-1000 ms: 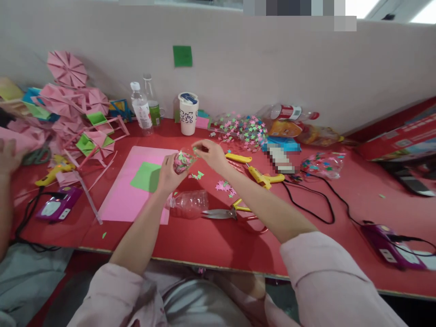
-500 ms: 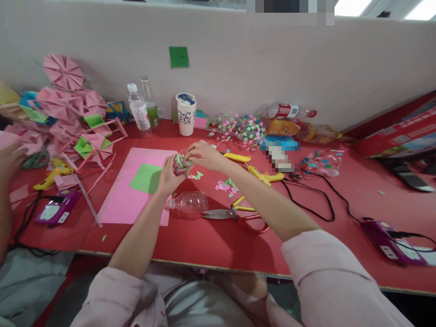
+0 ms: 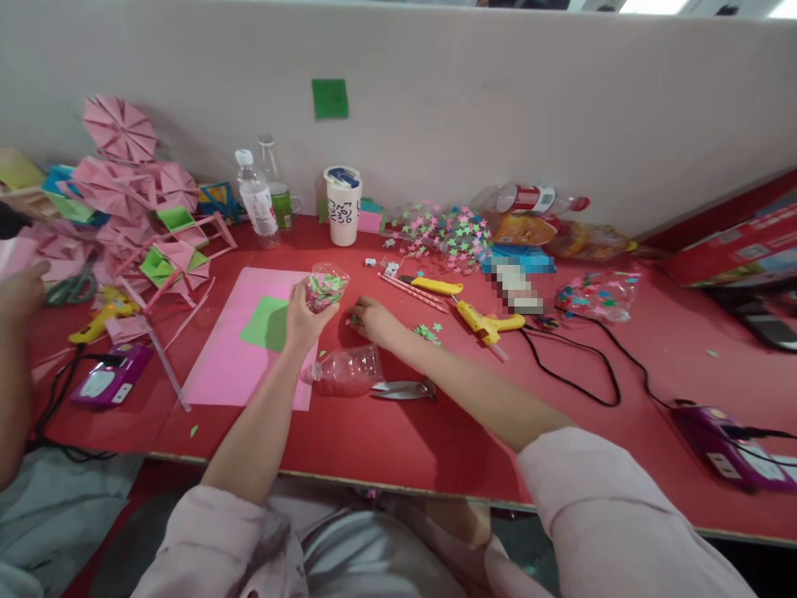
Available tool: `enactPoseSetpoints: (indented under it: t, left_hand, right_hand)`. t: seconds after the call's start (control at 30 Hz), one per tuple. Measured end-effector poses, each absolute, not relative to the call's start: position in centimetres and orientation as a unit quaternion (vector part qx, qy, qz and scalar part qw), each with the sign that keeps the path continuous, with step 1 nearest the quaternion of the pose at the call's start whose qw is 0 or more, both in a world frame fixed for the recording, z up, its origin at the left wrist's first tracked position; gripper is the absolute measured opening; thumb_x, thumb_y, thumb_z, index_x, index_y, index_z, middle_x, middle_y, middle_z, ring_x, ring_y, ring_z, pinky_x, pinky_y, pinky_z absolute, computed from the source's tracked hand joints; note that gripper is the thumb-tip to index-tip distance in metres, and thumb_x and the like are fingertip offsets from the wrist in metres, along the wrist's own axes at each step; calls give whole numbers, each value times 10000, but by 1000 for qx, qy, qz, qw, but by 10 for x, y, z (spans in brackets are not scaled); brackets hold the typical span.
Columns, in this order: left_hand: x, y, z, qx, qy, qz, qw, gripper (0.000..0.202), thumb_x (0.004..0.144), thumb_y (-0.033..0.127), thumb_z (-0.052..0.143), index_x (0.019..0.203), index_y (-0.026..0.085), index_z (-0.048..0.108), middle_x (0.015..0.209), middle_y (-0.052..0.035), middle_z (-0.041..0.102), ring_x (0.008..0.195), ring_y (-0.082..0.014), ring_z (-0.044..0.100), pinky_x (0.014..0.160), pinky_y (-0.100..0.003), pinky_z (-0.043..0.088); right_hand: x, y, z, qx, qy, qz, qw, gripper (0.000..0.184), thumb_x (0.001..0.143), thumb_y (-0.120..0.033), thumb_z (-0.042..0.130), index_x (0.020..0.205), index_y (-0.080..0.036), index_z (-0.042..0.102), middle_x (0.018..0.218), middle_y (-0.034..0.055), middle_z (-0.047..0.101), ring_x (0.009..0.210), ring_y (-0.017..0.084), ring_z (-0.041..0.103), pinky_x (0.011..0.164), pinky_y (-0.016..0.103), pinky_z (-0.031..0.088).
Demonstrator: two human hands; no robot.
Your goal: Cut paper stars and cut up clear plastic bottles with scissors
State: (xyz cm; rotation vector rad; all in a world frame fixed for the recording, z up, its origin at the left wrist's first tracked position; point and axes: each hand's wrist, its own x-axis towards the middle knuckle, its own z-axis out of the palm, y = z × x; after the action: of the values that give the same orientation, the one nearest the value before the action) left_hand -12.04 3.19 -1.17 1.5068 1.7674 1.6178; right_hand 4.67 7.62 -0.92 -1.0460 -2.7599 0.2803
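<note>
My left hand (image 3: 304,320) is wrapped round a clear plastic cup (image 3: 329,274), which looks like a cut-off bottle end. Inside it are pink and green paper pieces (image 3: 325,289). Down at the red table, my right hand (image 3: 377,322) has its fingers pinched together, with green paper scraps (image 3: 354,320) showing at the tips. Small green paper stars (image 3: 428,334) lie just beyond my right wrist. Below the hands, a clear cut bottle top (image 3: 345,370) rests on its side beside scissors (image 3: 404,389), whose handles my forearm hides. Pink paper (image 3: 217,357) with a green sheet (image 3: 265,324) on it lies left.
A yellow glue gun (image 3: 489,324), a yellow cutter (image 3: 436,286) and striped straws (image 3: 414,292) lie right of the hands. Behind stand a white cup (image 3: 344,212) and bottles (image 3: 256,203). Pink paper models (image 3: 134,183) and another person's hand (image 3: 22,295) are at left.
My right hand has left the cup and come down to the scraps on the table. The cup, still in my left hand, now shows more of its contents.
</note>
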Motion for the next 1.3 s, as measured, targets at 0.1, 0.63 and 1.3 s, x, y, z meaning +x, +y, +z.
enactPoseSetpoints:
  t: [0.1, 0.63, 1.3]
  left_hand:
    - [-121, 32, -13, 521, 615, 571, 152, 514, 602, 231, 742, 1072, 189, 540, 1007, -47, 548, 984, -204, 559, 916, -382, 454]
    - [-122, 32, -13, 546, 623, 543, 140, 531, 612, 228, 733, 1100, 195, 528, 1025, -53, 547, 983, -206, 562, 912, -386, 463]
    - [-117, 30, -13, 574, 611, 521, 161, 535, 619, 218, 734, 1111, 199, 525, 1023, -48, 543, 996, -206, 567, 916, -371, 467]
  right_hand:
    - [46, 81, -8, -320, -941, 80, 76, 257, 867, -222, 593, 1066, -86, 683, 931, 113, 591, 856, 185, 549, 806, 282, 413]
    - [51, 91, 7, -357, -922, 45, 144, 229, 893, -47, 402, 1011, -81, 595, 918, 145, 619, 879, 217, 553, 776, 316, 420]
    - [76, 104, 16, -399, -860, 210, 240, 309, 848, -65, 336, 975, -117, 613, 765, 52, 597, 688, 155, 540, 713, 294, 438]
